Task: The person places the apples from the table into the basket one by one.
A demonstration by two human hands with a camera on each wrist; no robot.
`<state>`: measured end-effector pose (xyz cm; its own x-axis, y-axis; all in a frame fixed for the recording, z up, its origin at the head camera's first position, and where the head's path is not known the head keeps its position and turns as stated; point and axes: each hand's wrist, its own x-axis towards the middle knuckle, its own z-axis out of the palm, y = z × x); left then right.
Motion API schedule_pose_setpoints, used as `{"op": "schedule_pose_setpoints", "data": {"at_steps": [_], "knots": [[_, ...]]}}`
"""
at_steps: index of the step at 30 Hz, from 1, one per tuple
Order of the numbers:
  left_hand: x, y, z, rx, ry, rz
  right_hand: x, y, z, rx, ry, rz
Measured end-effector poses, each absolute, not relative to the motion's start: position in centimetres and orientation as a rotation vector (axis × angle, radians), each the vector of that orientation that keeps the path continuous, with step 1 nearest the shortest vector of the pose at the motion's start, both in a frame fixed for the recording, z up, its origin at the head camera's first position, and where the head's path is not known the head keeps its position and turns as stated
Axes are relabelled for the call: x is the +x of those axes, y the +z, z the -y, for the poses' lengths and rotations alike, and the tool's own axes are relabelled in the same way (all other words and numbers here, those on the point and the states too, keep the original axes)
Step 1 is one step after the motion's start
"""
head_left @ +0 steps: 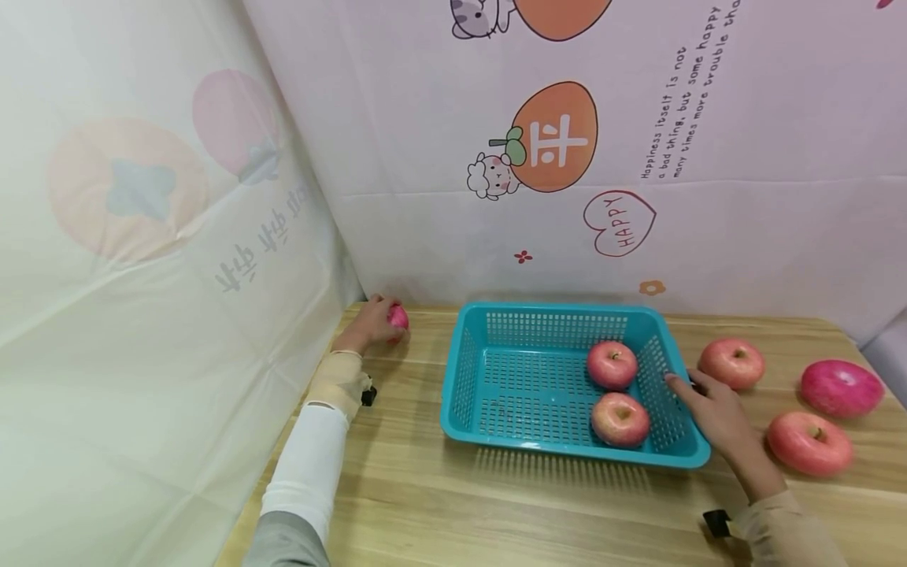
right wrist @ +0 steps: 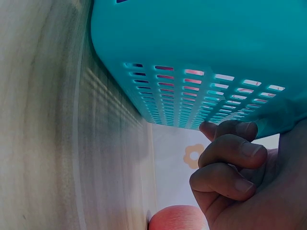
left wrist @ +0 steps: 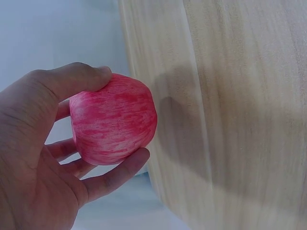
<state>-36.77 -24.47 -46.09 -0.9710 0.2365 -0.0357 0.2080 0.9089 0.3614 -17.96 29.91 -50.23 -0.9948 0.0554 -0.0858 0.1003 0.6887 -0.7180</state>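
Closest to us in the head view is the beige right cuff (head_left: 786, 528), with a small black piece (head_left: 717, 523) beside it. Beyond it we see the right hand (head_left: 719, 413) gripping the right rim of a turquoise basket (head_left: 567, 452), its thumb over the rim and its other fingers bent on the outer side. The basket stands on the wooden table (head_left: 496, 520), and in its right half we find two apples, the rear apple (head_left: 612, 365) just behind the front apple (head_left: 620, 420). Over at the table's back left corner, the left hand (head_left: 370, 323) holds a bright pink apple (left wrist: 113, 120), thumb on one side and fingers curved round the other; it is well apart from the basket. Right of the basket we count three more fruits: a red apple (head_left: 732, 364) near the right hand, a glossy pink fruit (head_left: 842, 388) and a nearer red apple (head_left: 810, 444).
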Motion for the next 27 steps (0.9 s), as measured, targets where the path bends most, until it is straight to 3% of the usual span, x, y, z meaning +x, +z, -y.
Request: {"op": "schedule_pose_setpoints", "data": {"at_steps": [27], "knots": [[-36.4,-43.9,23.8,0.485,0.61,-3.033,-17.9,-50.1,-29.8,0.137,-1.216,-2.825]]}}
